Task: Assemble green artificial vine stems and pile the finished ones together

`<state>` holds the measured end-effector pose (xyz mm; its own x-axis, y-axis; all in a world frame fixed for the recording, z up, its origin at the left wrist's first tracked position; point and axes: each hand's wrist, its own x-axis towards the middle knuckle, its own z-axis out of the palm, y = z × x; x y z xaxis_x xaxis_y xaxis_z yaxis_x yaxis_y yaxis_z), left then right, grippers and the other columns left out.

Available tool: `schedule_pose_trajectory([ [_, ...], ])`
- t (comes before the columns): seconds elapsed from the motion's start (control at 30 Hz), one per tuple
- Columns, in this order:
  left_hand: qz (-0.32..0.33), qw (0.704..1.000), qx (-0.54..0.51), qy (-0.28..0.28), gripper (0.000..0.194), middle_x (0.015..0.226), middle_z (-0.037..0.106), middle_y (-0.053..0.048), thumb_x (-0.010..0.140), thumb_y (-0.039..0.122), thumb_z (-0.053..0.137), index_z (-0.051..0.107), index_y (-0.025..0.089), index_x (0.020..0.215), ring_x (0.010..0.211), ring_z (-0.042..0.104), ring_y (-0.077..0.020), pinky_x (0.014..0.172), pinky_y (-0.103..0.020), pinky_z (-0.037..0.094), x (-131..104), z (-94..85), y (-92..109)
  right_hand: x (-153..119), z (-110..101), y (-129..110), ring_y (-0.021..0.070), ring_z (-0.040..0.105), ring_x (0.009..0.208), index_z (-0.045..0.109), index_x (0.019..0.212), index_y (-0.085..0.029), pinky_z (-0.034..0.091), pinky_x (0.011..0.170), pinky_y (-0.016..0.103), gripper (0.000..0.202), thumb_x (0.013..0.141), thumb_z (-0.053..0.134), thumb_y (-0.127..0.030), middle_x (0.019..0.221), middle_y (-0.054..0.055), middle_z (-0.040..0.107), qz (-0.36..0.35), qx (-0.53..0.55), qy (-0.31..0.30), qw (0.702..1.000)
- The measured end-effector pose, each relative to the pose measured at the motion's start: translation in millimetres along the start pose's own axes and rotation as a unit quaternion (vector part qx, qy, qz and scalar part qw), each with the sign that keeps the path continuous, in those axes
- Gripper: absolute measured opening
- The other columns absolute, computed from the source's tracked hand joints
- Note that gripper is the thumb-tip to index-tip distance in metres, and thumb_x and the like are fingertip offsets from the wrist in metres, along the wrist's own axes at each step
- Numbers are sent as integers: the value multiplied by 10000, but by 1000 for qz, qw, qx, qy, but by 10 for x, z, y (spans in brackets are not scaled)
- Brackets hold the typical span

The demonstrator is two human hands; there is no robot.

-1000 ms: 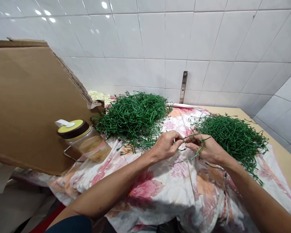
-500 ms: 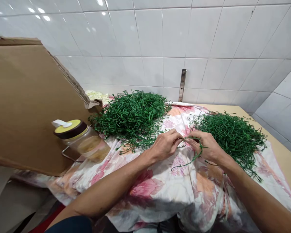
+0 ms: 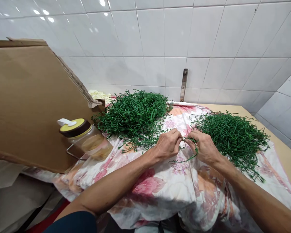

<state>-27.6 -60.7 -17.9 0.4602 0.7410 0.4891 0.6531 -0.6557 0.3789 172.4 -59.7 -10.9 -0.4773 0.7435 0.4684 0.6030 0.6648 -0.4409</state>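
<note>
The green strand [image 3: 189, 159] is between the two hands, over the middle of the cloth [image 3: 169, 192]. Where the fingers meet it, its long axis runs roughly left to right; from there it bows out beside the right hand, bends toward the near side, and its loose end trails back to the left. Both hands are at the gripped part, but the right hand is nearer the hanging curve.

The left hand [image 3: 167, 144] pinches in from the left with closed fingers, and the right hand [image 3: 205, 146] pinches in from the right, their fingertips almost meeting. The fingers hide just how each one grips, and whether any other strand is caught there I cannot tell.

The left pile [image 3: 135, 113] lies far and left of the hands, its near edge close to the left hand. The right pile [image 3: 232, 137] lies right of the right hand, just beside it. Farther left, the jar [image 3: 94, 145] leans by the cardboard [image 3: 31, 106]; the tiled wall [image 3: 147, 35] stands at the far side.
</note>
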Motion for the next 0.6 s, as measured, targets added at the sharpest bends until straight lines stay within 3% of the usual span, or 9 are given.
schedule_pose_trajectory([
  [0.17,-32,996,-74,40,139,766,590,-33,918,158,535,623,153,811,707,524,-146,676,-278,390,27,16,-56,13,-7,7,164,537,674,676,807,-173,382,646,277,232,950,566,-319,753,43,652,40,32,7,999],
  [0.33,-102,982,-156,29,162,694,605,1,917,222,576,671,151,807,626,494,-115,622,-251,371,50,-41,-31,32,-23,102,172,574,644,752,911,-191,419,613,272,323,937,587,-467,749,27,691,140,107,9,984],
  [0.47,-132,976,-167,35,167,680,624,6,904,235,590,692,150,802,604,492,-109,613,-246,372,54,-58,-7,35,-33,137,178,610,618,762,992,-198,439,566,269,359,912,610,-514,791,29,713,182,173,6,968],
  [0.6,-123,980,-149,44,151,724,651,-7,909,212,580,694,149,832,628,508,-114,641,-254,384,49,-53,-13,53,-86,106,155,550,531,734,936,-184,391,493,257,363,880,645,-531,675,10,650,207,229,7,951],
])
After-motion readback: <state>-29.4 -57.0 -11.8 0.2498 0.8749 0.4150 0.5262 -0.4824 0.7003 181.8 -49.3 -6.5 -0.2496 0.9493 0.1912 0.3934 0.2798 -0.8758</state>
